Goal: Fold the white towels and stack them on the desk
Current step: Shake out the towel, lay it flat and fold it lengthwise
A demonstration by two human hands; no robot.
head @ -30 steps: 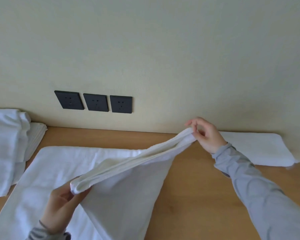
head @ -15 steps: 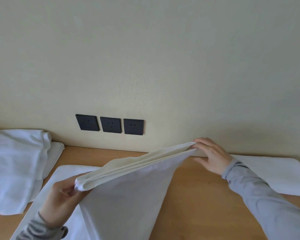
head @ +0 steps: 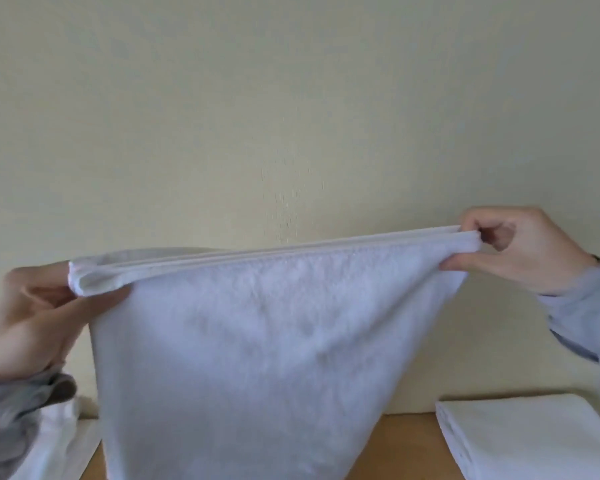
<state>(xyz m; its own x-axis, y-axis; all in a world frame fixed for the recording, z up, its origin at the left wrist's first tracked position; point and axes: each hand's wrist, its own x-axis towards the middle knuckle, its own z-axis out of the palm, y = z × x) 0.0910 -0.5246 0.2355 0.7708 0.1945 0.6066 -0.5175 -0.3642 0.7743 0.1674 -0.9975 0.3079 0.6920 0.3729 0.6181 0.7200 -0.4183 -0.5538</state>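
A pale wall point(head: 291, 98) fills the upper field and backs everything. In front of it hangs a white towel point(head: 257, 341), stretched between the two hands above the wooden surface point(head: 406, 445). Its layered top edge is the long axis: it runs left to right, nearly level, rising slightly toward the right. The cloth falls from that edge as a tapering sheet to the bottom of the frame; whether its lower end touches the surface cannot be told. At lower right a stack of folded towels point(head: 534, 445) lies flat on the surface near the wall, apart from the hanging towel. At lower left more white cloth point(head: 66, 441) lies on the surface, partly hidden by the left sleeve point(head: 11, 417). Left hand point(head: 32, 317): grip pinching the left end of the layered edge between thumb and fingers. Right hand point(head: 520, 251): grip pinching the right end between thumb and forefinger, with the other fingers curled just below the edge. The right sleeve point(head: 589, 306) is grey.
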